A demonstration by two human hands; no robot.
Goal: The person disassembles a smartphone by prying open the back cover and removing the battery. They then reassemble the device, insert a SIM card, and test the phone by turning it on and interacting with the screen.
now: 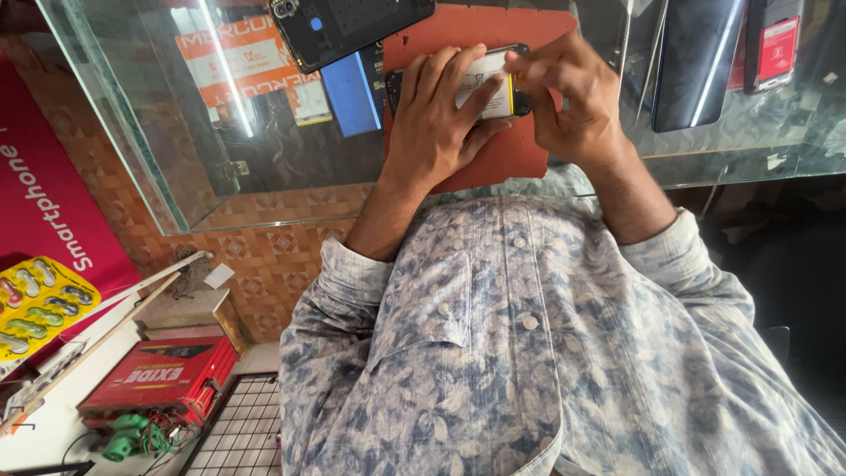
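An opened phone [493, 88] with its white battery showing lies on a red-brown mat [493, 159] on the glass counter [291, 167]. My left hand [436, 115] lies flat across the phone and presses it down. My right hand [568, 92] pinches at the phone's right edge with its fingertips; what they grip is hidden. A black phone back cover [348, 26] lies above left of the mat, next to a blue flat piece [352, 92].
Dark phones [696, 62] and a red-labelled one [774, 44] lie on the counter at the right. Below left sit a red box [163, 379], green cable clips [132, 436], a wire grid [238, 432] and a yellow blister card [40, 304]. My patterned shirt [529, 353] fills the foreground.
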